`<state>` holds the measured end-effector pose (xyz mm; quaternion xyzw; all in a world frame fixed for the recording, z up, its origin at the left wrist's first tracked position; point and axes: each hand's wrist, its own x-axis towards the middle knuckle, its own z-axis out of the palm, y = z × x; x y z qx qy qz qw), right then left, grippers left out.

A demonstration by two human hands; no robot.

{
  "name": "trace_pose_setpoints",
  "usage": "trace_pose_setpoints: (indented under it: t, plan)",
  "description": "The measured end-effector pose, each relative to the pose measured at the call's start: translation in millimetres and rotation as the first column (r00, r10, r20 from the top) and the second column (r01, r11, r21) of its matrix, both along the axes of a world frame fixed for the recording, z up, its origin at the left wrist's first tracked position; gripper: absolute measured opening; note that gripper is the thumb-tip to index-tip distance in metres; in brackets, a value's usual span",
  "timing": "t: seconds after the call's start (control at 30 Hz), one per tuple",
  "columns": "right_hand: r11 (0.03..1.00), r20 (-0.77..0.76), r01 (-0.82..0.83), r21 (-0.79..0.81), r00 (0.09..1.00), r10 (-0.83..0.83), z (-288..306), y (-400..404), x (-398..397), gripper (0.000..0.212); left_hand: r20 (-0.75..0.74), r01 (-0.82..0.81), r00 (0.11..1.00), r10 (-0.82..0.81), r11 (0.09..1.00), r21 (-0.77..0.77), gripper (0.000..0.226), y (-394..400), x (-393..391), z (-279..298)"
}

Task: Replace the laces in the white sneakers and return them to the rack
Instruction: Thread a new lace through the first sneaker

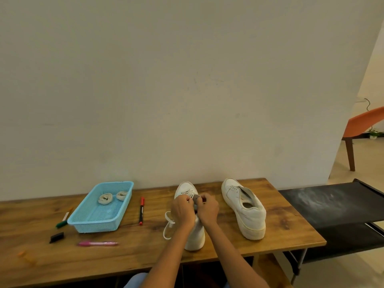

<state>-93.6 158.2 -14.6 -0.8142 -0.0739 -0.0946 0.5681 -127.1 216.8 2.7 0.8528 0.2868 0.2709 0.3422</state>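
Head view: both hands work at the eyelets of the nearer white sneaker (194, 235), which stands on the wooden surface (280, 231) with its toe toward the wall. The left hand (181, 213) has its grip curled round a white lace (169, 222) near the upper eyelets. The right hand (208, 208) is curled in close at the tongue, apparently pinching the lace or the shoe's edge; the fingertips are too crowded together to say which.

A loose loop of lace trails off the shoe's left side onto the surface. If the hands pull hard, that slack could run through and leave the ends uneven, or the free tip could slip back out of its eyelet. With both hands up near the eyelets and none on the heel, a sharp tug could tip or slide the shoe.

The second sneaker (243, 208) stands just to the right, unlaced, with its tongue open. Two rolled laces (106, 198) lie in the blue basket (87, 220), which sits well to the left. The red marker (141, 210) lies between the basket and the shoe, where a sweeping forearm could knock it. The black rack (336, 204) abuts the surface's right end.
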Motion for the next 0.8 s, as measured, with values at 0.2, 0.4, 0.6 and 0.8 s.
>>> trace_pose_setpoints:
  t: [0.2, 0.4, 0.6, 0.8]
  plan:
    - [0.999, 0.031, 0.015, -0.031, 0.999, -0.014, -5, -1, 4, 0.018, -0.054, 0.017, 0.998, -0.014, 0.998, 0.054, 0.029, 1, -1, -1]
    - [0.998, 0.055, 0.007, -0.06, 0.998, -0.003, -7, -2, 4, 0.018, -0.123, 0.043, 0.992, -0.027, 0.991, 0.128, 0.026, -1, -5, 3]
    - [0.993, 0.071, -0.046, -0.105, 0.996, 0.054, -5, -7, 5, 0.019, -0.129, 0.031, 0.992, -0.013, 0.99, 0.137, 0.03, 1, -2, 3]
    - [0.981, 0.097, -0.078, -0.179, 0.991, 0.096, -4, -11, 9, 0.019, -0.153, 0.051, 0.988, -0.028, 0.988, 0.146, 0.025, 4, 1, 1]
